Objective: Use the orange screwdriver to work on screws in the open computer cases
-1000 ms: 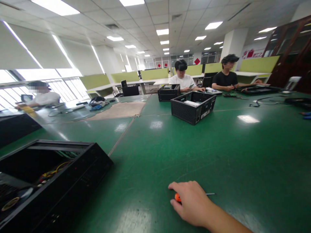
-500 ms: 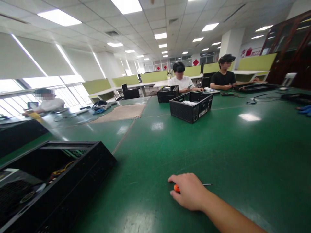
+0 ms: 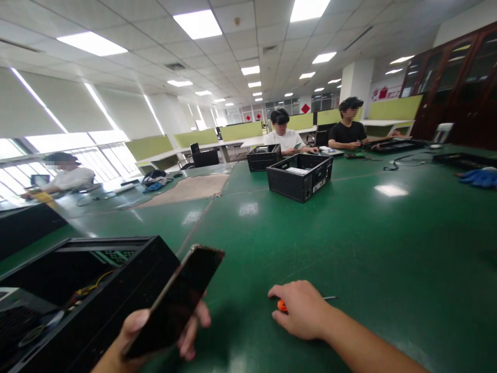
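Note:
At the lower left, my left hand (image 3: 130,330) is closed around a dark smartphone (image 3: 178,300). The phone is tilted, its dark screen turned partly to me, and fingertips show past its right edge. My right hand (image 3: 305,311) rests on the green table with its fingers curled over a screwdriver (image 3: 282,305). Its orange handle shows between thumb and forefinger, and the thin metal shaft sticks out beyond the back of the hand. Left of the phone lies an open black computer case (image 3: 155,269) with a power supply and coloured wires inside; the phone overlaps its edge in view.
Two more black computer cases (image 3: 285,186) stand farther back on the green table (image 3: 349,243). Several people sit around it, one of them a person in black (image 3: 347,132). Blue gloves (image 3: 479,177) and cables lie at the right, and a beige worn patch (image 3: 190,189) is beyond.
My left hand has come into view at the lower left with the smartphone in it. My right hand stays over the screwdriver. The view has tilted slightly up and shifted right.

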The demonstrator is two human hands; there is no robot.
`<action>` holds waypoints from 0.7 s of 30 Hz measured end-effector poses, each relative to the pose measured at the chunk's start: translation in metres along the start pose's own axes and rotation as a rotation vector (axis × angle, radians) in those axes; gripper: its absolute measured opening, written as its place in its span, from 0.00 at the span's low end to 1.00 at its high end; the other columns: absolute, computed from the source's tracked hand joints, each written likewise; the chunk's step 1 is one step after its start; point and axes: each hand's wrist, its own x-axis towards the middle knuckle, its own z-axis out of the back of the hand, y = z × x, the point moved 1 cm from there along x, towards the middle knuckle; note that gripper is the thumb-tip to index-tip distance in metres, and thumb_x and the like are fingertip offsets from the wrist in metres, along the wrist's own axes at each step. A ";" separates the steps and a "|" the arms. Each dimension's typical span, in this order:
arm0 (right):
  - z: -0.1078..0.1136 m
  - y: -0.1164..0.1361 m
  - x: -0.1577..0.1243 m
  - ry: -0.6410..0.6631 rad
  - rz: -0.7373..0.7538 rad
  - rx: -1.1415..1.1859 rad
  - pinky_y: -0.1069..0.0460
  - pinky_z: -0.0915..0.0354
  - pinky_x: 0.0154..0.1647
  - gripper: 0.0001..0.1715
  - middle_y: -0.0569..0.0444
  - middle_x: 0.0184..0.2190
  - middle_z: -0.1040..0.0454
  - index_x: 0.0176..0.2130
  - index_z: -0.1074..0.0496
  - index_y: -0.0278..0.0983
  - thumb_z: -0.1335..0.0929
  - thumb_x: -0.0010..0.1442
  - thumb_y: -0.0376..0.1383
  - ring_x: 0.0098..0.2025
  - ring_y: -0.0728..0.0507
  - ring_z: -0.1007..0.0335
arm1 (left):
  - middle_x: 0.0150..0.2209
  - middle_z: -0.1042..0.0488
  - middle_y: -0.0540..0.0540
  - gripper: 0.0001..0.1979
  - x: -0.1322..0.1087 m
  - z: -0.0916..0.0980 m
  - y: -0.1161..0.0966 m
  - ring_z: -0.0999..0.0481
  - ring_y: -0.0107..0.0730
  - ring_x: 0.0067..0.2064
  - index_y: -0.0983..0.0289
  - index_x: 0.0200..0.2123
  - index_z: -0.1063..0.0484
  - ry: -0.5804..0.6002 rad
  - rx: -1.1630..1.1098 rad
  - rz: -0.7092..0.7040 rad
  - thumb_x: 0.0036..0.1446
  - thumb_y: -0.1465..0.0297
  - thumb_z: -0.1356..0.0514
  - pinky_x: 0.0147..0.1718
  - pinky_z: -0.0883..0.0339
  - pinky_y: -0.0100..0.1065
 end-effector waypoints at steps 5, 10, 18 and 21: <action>0.003 0.001 0.001 0.002 -0.009 0.004 0.42 0.31 0.49 0.24 0.51 0.45 0.17 0.53 0.24 0.46 0.32 0.59 0.46 0.47 0.32 0.21 | 0.55 0.23 0.70 0.33 0.069 -0.022 0.022 0.17 0.48 0.43 0.68 0.54 0.24 0.070 -0.310 -0.059 0.48 0.55 0.33 0.45 0.21 0.49; 0.003 0.002 -0.001 0.024 -0.017 0.013 0.43 0.31 0.48 0.23 0.51 0.44 0.17 0.53 0.24 0.47 0.31 0.59 0.46 0.46 0.33 0.21 | 0.62 0.28 0.66 0.27 0.097 -0.010 0.025 0.24 0.57 0.59 0.58 0.67 0.39 -0.056 -0.299 -0.120 0.66 0.64 0.46 0.48 0.24 0.61; 0.000 -0.001 -0.001 0.039 -0.026 0.035 0.44 0.33 0.49 0.22 0.52 0.46 0.18 0.54 0.24 0.48 0.32 0.60 0.46 0.49 0.34 0.22 | 0.43 0.18 0.62 0.24 0.095 0.005 0.033 0.16 0.47 0.35 0.65 0.61 0.33 -0.407 -0.128 -0.175 0.61 0.74 0.47 0.23 0.18 0.45; -0.001 -0.002 -0.001 0.041 -0.032 0.042 0.44 0.33 0.49 0.22 0.53 0.46 0.18 0.53 0.24 0.48 0.32 0.60 0.46 0.48 0.34 0.22 | 0.42 0.19 0.60 0.23 0.094 -0.002 0.038 0.17 0.47 0.34 0.64 0.56 0.31 -0.442 -0.041 -0.183 0.56 0.74 0.39 0.20 0.19 0.45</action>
